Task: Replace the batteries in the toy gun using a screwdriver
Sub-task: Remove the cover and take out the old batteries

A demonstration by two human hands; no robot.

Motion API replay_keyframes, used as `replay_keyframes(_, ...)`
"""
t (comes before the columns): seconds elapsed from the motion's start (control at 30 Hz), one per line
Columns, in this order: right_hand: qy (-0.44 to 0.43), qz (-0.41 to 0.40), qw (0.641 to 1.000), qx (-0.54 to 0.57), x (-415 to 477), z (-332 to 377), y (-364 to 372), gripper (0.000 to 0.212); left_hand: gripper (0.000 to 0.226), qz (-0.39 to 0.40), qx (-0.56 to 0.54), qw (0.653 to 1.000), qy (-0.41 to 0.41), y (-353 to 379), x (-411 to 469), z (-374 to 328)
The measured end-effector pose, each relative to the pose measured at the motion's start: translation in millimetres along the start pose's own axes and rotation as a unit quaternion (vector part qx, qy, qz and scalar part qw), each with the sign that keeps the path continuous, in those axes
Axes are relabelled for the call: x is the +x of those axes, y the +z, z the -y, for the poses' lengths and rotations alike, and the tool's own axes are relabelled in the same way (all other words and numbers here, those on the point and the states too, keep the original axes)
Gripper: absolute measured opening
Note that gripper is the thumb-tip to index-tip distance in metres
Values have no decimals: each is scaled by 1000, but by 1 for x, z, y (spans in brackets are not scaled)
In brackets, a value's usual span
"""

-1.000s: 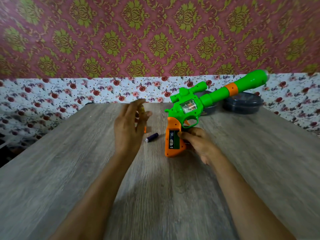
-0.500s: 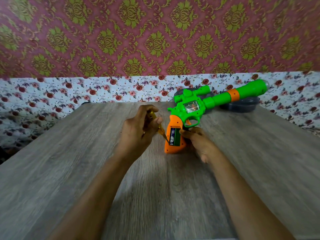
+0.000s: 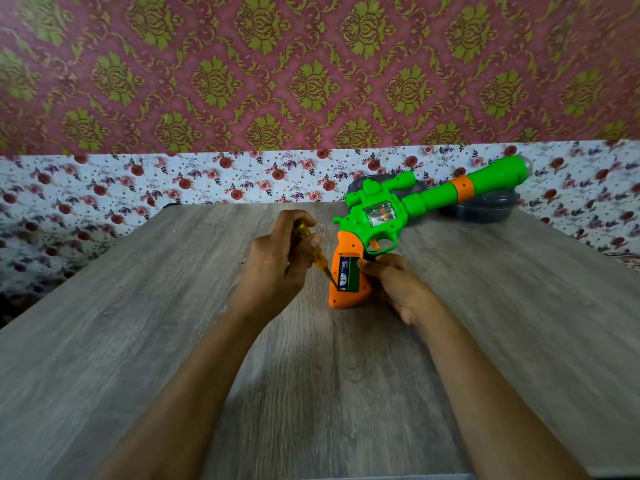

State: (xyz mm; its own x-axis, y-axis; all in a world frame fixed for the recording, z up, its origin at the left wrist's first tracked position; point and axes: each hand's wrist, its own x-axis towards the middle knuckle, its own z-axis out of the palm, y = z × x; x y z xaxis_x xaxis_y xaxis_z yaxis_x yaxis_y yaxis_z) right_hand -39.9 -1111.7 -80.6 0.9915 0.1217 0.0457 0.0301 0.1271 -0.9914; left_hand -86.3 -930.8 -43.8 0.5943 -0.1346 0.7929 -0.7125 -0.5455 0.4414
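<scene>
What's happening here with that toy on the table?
A person is working on a green and orange plastic toy gun at a grey wooden table. The right grip holds its orange handle; the left grip holds a yellow-handled screwdriver, tip at the blue battery in the open compartment.

The left hand [image 3: 277, 261] grips a yellow-handled screwdriver [image 3: 313, 252], fingers curled round the handle, with the shaft slanting down to the right. Its tip meets the left edge of the open battery compartment [image 3: 348, 275] in the orange grip of the toy gun [image 3: 384, 216]. 1 blue-and-white battery [image 3: 343, 273] shows inside. The right hand [image 3: 394, 282] holds the grip from the right, thumb at the compartment's edge. The gun's butt rests on the grey wood-grain table [image 3: 173, 341] and its green barrel rises to the right, over a dark round container [image 3: 485, 211] by the flowered wall [image 3: 207, 178]
</scene>
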Motion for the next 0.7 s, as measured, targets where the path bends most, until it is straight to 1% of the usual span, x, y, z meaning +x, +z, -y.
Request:
replay_keyframes(0.13,1,-4,1000,4,0,-1,-1,17,28,12,14,1000,7,-1,-1,-1)
replay_keyframes(0.2,-2,-4,1000,4,-1,0,-1,19,32,31,11,999,3,-2,0,-4)
replay_keyframes(0.3,-6,14,1000,2,-3,1,-2,22,46,101,20,995,7,-1,-2,-11)
replay_keyframes(0.37,-14,23,1000,15,-5,2,-3,26,46,142,46,988,29,0,-4,-15)
replay_keyframes(0.43,-23,36,999,15,-8,4,-4,29,36,148,93,980,93,1,-6,-20)
replay_keyframes(0.53,-43,53,997,23,-11,6,-3,27,24,137,160,949,234,5,-7,-29)
replay_keyframes(0.57,-44,50,997,29,-11,6,-3,26,24,145,171,938,266,6,-8,-32)
replay_keyframes(0.67,-44,23,998,25,-8,3,-2,24,34,156,189,912,330,11,-14,-34)
replay_keyframes(0.7,-43,16,999,19,-7,3,-1,23,34,160,202,899,355,13,-18,-33)
